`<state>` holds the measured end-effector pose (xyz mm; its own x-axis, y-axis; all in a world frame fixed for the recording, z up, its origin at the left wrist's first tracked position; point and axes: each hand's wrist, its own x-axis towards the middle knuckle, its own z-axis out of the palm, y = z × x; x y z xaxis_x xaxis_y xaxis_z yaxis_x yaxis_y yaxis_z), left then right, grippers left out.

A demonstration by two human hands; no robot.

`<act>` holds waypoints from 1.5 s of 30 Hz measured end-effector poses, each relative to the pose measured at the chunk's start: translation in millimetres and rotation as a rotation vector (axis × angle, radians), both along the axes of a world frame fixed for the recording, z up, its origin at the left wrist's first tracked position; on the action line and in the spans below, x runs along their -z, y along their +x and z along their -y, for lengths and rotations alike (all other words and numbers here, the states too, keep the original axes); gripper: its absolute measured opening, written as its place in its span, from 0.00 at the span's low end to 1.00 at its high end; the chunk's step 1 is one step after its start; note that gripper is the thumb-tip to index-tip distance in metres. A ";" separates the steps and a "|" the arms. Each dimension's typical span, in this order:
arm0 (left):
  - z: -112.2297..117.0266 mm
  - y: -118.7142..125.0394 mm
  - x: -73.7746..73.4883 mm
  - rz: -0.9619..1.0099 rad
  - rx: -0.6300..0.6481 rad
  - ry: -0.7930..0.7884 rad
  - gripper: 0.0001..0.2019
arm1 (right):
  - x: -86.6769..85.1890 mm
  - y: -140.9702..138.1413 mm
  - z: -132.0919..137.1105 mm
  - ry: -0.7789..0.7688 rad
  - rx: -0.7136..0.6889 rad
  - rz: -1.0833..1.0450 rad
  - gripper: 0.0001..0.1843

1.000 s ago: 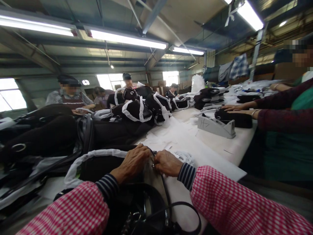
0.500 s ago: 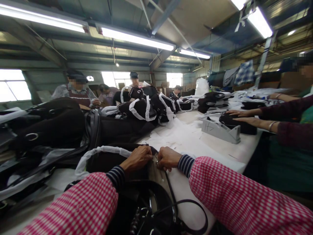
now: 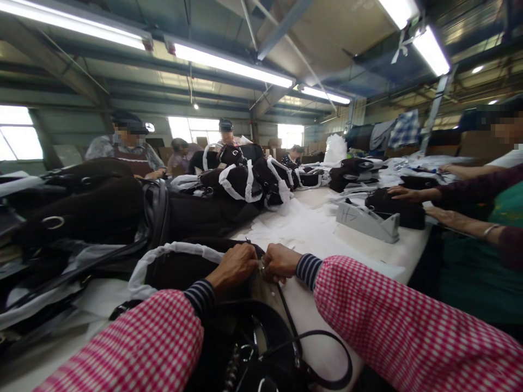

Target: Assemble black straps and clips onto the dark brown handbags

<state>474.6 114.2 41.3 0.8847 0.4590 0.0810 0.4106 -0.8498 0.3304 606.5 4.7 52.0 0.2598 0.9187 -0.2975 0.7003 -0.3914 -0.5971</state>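
My left hand (image 3: 236, 267) is closed, its fingertips pinching at the end of a black bag (image 3: 180, 272) whose handle (image 3: 175, 249) is wrapped in white. Close beside it, my right hand (image 3: 281, 262) is also closed, gripping a thin black strap (image 3: 287, 310) that runs down from under its fingers. A small metal fitting (image 3: 261, 265) glints between the two hands; its exact shape is too small to make out. Nearest me lies another black bag (image 3: 220, 332) with shiny metal parts and a looped strap (image 3: 347, 359).
Black bags (image 3: 81, 201) are heaped on the left, with more white-wrapped bags (image 3: 241, 182) behind. White sheets (image 3: 294, 234) cover the table's middle. A grey tape dispenser (image 3: 368, 220) stands at right, near a co-worker's hands (image 3: 412, 194) on a black bag. Other people work across the table.
My hands stay together at the metal fitting, with only a slight shift. At right, one of the co-worker's hands has drawn back toward the table edge.
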 end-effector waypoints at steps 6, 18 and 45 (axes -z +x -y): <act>-1.7 0.1 1.6 0.013 0.005 -0.019 0.10 | 6.5 -2.5 -0.8 0.057 0.024 -0.039 0.10; -3.2 0.3 9.1 -0.041 0.147 0.028 0.11 | 33.7 4.1 2.8 0.237 0.024 -0.188 0.07; 0.1 0.7 -1.4 0.232 0.248 -0.559 0.16 | 44.9 -3.3 59.9 0.785 0.167 -0.891 0.17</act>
